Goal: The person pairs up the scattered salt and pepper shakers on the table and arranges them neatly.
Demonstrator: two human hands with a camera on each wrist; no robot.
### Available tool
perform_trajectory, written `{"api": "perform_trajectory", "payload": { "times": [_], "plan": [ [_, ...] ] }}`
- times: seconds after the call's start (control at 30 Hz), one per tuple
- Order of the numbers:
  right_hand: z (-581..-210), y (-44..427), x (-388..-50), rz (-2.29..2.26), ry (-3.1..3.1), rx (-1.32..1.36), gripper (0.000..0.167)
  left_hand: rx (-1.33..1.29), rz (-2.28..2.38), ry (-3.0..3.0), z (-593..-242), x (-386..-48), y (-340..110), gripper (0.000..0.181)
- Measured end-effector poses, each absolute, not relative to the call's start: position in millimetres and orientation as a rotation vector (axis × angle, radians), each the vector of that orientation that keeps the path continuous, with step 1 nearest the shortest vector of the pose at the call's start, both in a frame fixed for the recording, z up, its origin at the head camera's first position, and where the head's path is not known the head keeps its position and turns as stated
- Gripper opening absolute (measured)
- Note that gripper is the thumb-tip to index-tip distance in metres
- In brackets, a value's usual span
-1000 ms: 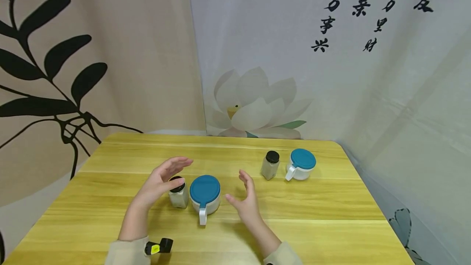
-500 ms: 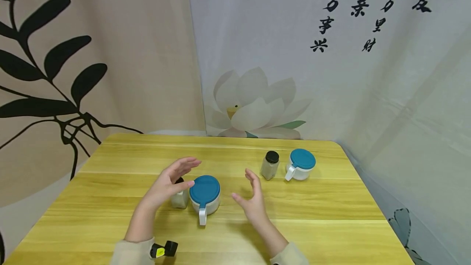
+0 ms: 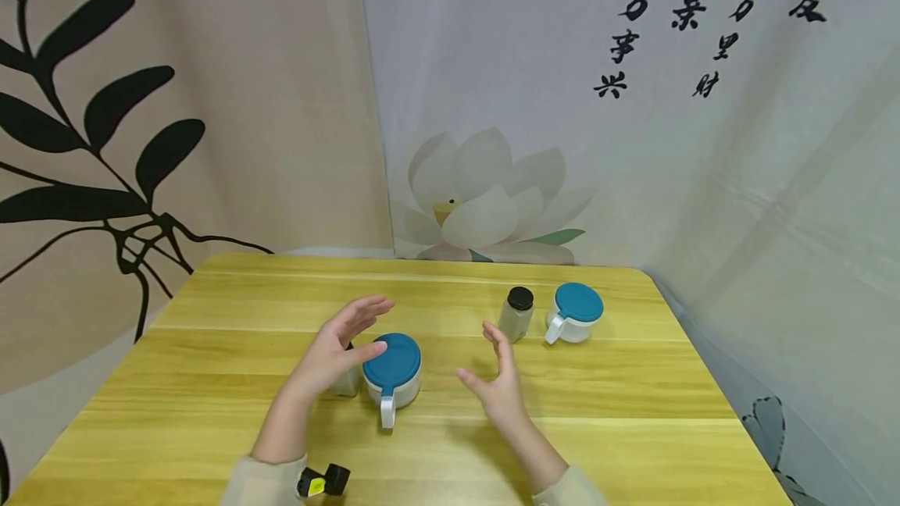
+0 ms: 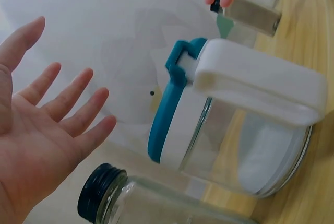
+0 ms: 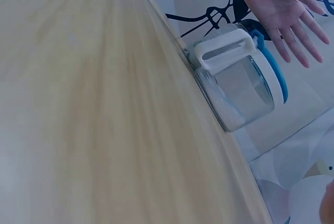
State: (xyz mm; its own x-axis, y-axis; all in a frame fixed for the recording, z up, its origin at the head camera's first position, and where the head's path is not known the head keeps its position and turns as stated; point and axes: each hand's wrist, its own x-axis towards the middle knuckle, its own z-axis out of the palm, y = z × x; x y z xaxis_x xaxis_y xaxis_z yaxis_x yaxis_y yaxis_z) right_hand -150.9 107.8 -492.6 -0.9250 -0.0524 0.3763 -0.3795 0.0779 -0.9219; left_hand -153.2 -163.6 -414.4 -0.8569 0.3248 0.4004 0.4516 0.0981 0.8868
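My left hand (image 3: 344, 346) hovers with spread fingers above a small glass bottle with a black cap (image 4: 99, 192), partly hiding it in the head view. Beside that bottle stands a clear glass jar with a blue lid and white handle (image 3: 391, 369), its handle pointing toward me. The left thumb overlaps the lid's edge in the head view, but the left wrist view shows the hand apart from both. To the right of the jar, my right hand (image 3: 502, 385) is held in the air, thumb and fingers apart, holding nothing.
Farther back on the right, a second black-capped bottle (image 3: 516, 315) and a second blue-lidded jar (image 3: 576, 315) stand side by side on the wooden table (image 3: 633, 443). A printed curtain (image 3: 295, 100) hangs behind the table's far edge.
Both hands have shifted to the right, the left one now covering more of the near bottle and its cap. The jars and bottles have stayed in place.
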Motion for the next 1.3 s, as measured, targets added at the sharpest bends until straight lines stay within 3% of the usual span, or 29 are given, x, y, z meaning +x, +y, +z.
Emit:
{"api": "perform_trajectory", "payload": {
  "times": [0.4, 1.3],
  "plan": [
    [-456.7, 120.7, -134.6, 1.865, -2.092, 0.473, 0.071, -0.724, -1.873, -2.27, -414.2, -151.2, -150.2, 0.058],
    [-435.4, 145.7, -140.1, 1.734, -2.081, 0.378, 0.07, -0.638, -1.866, -2.299, -413.6, -146.5, -124.0, 0.069]
  ]
}}
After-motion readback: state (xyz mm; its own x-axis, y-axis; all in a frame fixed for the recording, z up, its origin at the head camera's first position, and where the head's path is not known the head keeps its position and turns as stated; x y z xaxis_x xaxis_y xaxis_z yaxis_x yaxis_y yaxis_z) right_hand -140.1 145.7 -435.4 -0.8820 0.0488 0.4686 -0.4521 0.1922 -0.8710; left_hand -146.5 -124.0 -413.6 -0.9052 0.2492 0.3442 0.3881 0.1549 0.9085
